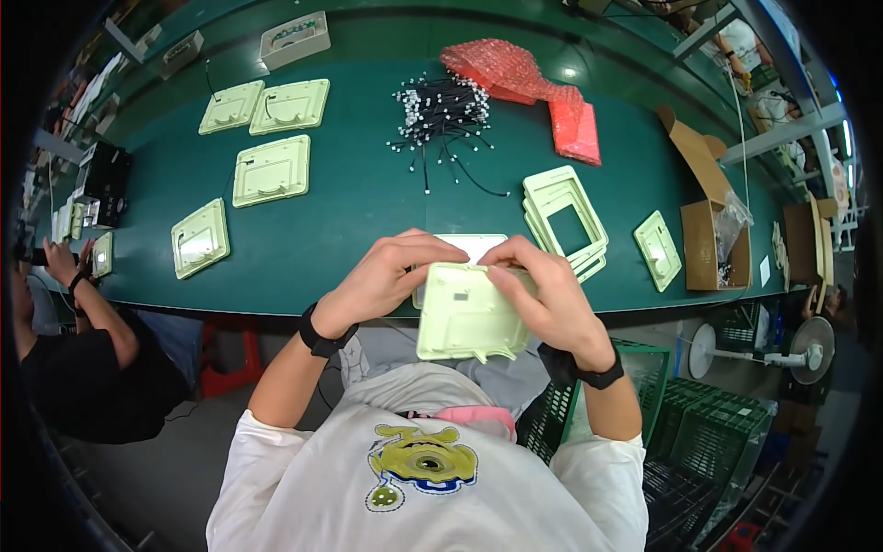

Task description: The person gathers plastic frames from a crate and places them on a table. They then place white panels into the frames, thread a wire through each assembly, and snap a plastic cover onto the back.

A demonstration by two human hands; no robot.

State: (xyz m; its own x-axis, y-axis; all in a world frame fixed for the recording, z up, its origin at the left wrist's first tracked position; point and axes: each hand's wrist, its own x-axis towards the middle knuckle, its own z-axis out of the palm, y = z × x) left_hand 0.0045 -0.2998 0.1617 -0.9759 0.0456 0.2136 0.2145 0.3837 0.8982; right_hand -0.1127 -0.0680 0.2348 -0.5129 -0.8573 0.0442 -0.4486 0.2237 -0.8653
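Just off the table's near edge, I hold a pale green plastic housing (464,322) tilted up, its moulded ridges and small grey rectangle showing. My left hand (391,274) is closed, its fingers pinching around the top left corner. On the other side my right hand (550,299) grips the top right edge, thumb laid across the face. Behind the housing's upper edge, a white-looking flat panel (474,244) shows in part between my hands. Whether it touches the housing I cannot tell, and my fingertips are partly hidden.
Several green housings (271,171) lie at left; stacked frames (566,216) and another housing (658,250) at right. Farther back are black cables (446,110) with white connectors and red bubble wrap (501,69). An open cardboard box (704,239) stands right. A co-worker's hand (63,262) is far left.
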